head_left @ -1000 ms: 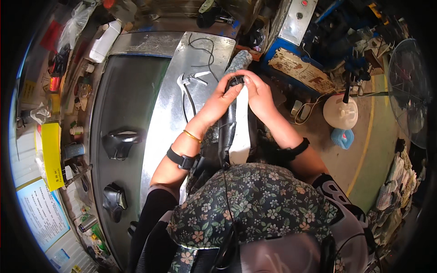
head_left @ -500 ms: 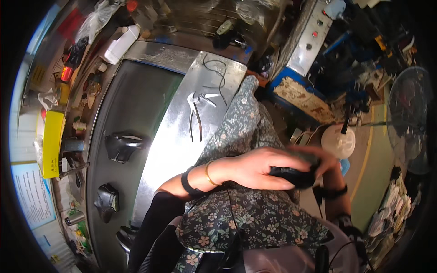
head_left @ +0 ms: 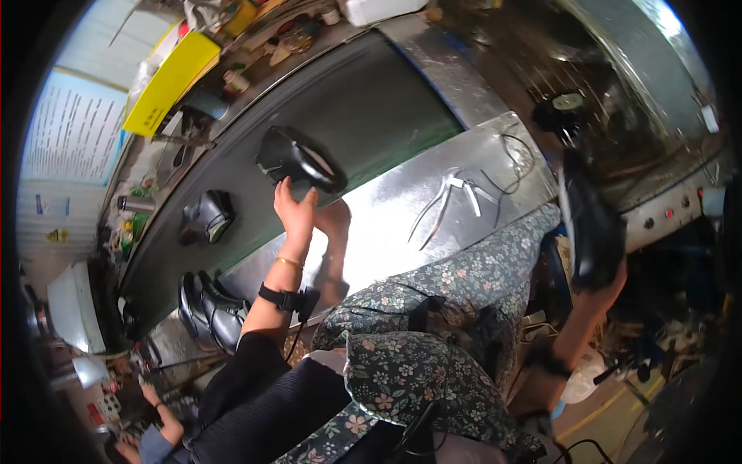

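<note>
The metal plate (head_left: 375, 236) is passable between left hand (head_left: 295, 213) and pliers (head_left: 450, 183), a black shoe (head_left: 290, 158) blocking just beyond the fingertips (head_left: 284, 182)

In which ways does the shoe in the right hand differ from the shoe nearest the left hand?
The held shoe is raised in the right hand; the belt shoe rests on the dark belt by the open left hand. The held shoe runs nearly up and down the picture; the belt shoe slants down to the right. The held shoe looks larger in view than the belt shoe. Both are black and shiny.
</note>
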The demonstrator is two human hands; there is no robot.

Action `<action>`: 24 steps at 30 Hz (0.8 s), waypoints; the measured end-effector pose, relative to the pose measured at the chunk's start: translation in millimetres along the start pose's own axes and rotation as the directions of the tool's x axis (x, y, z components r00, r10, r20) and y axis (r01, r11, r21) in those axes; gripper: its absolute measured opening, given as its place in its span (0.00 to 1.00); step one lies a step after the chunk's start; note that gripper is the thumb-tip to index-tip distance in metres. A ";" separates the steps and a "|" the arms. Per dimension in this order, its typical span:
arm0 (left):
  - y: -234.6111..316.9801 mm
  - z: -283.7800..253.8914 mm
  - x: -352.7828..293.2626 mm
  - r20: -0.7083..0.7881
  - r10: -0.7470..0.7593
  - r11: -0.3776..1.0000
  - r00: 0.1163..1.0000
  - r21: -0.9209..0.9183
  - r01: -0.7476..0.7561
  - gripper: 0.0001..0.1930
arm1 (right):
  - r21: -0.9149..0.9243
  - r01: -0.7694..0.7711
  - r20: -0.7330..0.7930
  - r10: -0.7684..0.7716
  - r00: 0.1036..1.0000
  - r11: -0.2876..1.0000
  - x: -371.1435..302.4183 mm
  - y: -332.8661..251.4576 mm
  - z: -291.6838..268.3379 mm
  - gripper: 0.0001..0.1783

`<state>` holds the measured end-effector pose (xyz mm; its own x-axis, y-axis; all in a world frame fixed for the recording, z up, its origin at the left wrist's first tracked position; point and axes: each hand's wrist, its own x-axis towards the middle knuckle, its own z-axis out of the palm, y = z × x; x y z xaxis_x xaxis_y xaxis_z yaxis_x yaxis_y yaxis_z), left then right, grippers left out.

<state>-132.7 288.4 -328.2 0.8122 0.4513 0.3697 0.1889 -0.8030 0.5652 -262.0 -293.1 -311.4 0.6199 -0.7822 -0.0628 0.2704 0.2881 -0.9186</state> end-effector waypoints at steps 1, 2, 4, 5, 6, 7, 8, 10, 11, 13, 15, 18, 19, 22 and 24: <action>-23.2 3.1 10.0 -0.111 -0.054 0.989 0.992 0.130 0.068 0.26 | -0.093 -0.077 -0.032 0.075 0.997 0.993 38.0 3.2 48.8 0.23; -14.3 12.6 20.6 0.075 -0.288 0.939 0.955 -0.171 0.297 0.27 | -0.584 0.264 0.195 -0.184 0.964 0.767 81.0 19.5 69.7 0.22; -13.3 27.5 41.8 0.393 -0.392 0.671 0.832 -0.496 0.551 0.28 | -0.807 0.246 0.253 -0.063 0.965 0.536 143.9 67.9 139.4 0.45; 12.8 34.3 43.3 0.457 -0.467 0.586 0.757 -0.482 0.652 0.27 | -0.945 0.193 0.203 0.011 0.979 0.264 134.3 76.6 178.8 0.55; 3.3 48.6 52.2 0.438 -0.515 0.597 0.737 -0.434 0.675 0.38 | -0.887 0.404 0.384 -0.128 0.914 0.224 155.4 104.0 194.4 0.59; 2.1 63.8 49.5 0.066 -0.630 0.737 0.774 -0.265 0.622 0.50 | -0.854 0.398 0.439 0.053 0.897 0.334 161.4 120.1 220.2 0.60; 15.4 70.9 44.7 0.133 -0.672 0.685 0.728 -0.260 0.680 0.53 | -0.791 0.189 0.377 0.219 0.900 0.582 164.9 132.5 212.7 0.60; 55.2 62.0 42.7 0.160 -0.691 0.658 0.705 -0.264 0.705 0.49 | -0.836 0.229 0.424 0.322 0.846 0.499 157.9 122.1 207.3 0.57; 39.9 55.6 45.2 0.148 -0.695 0.656 0.704 -0.273 0.704 0.49 | -0.749 0.556 0.622 0.095 0.777 0.359 150.1 130.7 194.6 0.49; -11.9 18.9 51.4 0.519 -0.459 0.441 0.721 -0.571 0.692 0.39 | -0.552 0.317 0.670 0.184 0.719 0.771 74.3 114.9 204.6 0.26; 46.0 -22.8 32.4 0.744 -0.215 0.237 0.633 -0.589 0.773 0.13 | -0.467 -0.028 0.675 0.377 0.634 0.884 17.6 96.9 164.9 0.20; 95.8 -66.3 -2.7 0.902 0.188 0.141 0.389 -0.417 0.898 0.24 | -0.484 -0.086 0.742 0.460 0.487 0.871 -54.3 36.6 179.5 0.24; 124.6 -82.0 -19.0 0.910 0.246 0.132 0.333 -0.372 0.919 0.28 | -0.441 -0.019 0.758 0.383 0.528 0.897 -63.2 17.5 192.1 0.27; 165.1 -99.1 -68.5 0.908 0.350 0.369 0.230 -0.359 0.857 0.40 | -0.351 0.177 0.746 0.161 0.646 0.919 -69.8 -35.3 217.0 0.33; 188.9 -100.9 -81.9 0.847 0.531 0.708 0.018 -0.454 0.541 0.46 | -0.495 0.465 0.652 -0.041 0.758 0.734 -75.1 -69.7 198.7 0.23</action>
<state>-219.2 139.1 -177.4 0.5823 -0.7480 -0.3184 0.3224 -0.1471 0.9351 -181.0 -144.7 -165.2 0.9386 -0.2443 0.2438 0.1223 -0.4251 -0.8968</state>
